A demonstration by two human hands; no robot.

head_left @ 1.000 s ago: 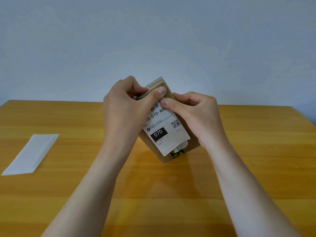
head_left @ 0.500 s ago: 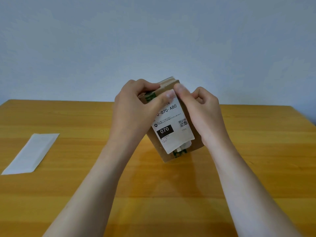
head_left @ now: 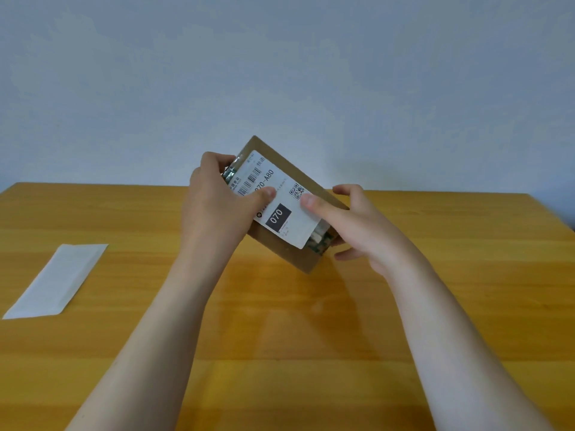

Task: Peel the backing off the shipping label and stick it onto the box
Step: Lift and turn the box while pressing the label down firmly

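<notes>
A small brown cardboard box [head_left: 289, 253] is held tilted above the table between both hands. A white shipping label [head_left: 280, 200] with a barcode, a QR code and a black "070" block lies flat on its facing side. My left hand [head_left: 214, 206] grips the box's left end, thumb pressing on the label's middle. My right hand [head_left: 357, 225] holds the right end, thumb on the label near the QR code. Printed tape shows at both ends of the box.
The white backing strip [head_left: 57, 279] lies flat on the wooden table [head_left: 435, 306] at the left, well apart from the hands. A plain pale wall stands behind the table's far edge.
The box has turned clockwise from nearly upright to a slanted, more level pose. Both thumbs have slid down from the label's top edge to its middle; my right hand has moved to the box's right end.
</notes>
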